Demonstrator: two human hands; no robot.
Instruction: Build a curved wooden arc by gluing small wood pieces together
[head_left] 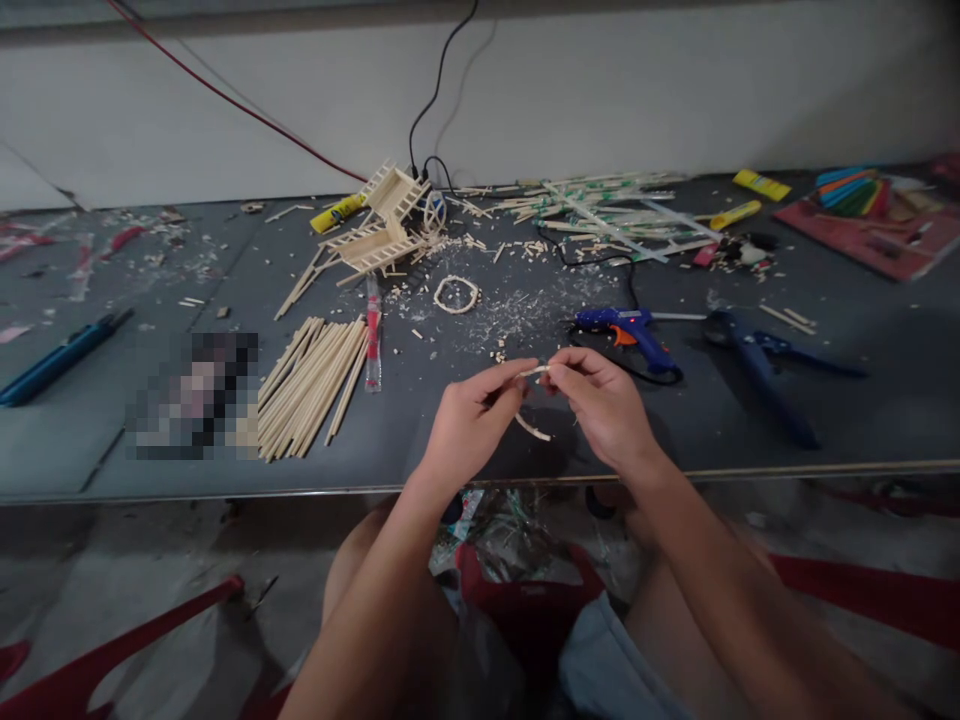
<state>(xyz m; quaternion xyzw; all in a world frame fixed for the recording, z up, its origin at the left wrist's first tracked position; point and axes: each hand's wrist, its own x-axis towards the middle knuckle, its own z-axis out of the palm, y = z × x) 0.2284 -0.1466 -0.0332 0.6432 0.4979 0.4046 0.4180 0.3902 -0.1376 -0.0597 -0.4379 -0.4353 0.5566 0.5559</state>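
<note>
While pinching a bit of wood [535, 371] in left hand [472, 415] and right hand [606, 405], likely using both to keep it steady.

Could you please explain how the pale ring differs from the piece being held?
The ring lies on the table, while the held piece is pinched between the left hand and right hand. The ring shows as a whole loop; the held piece is partly hidden. Both look pale.
</note>
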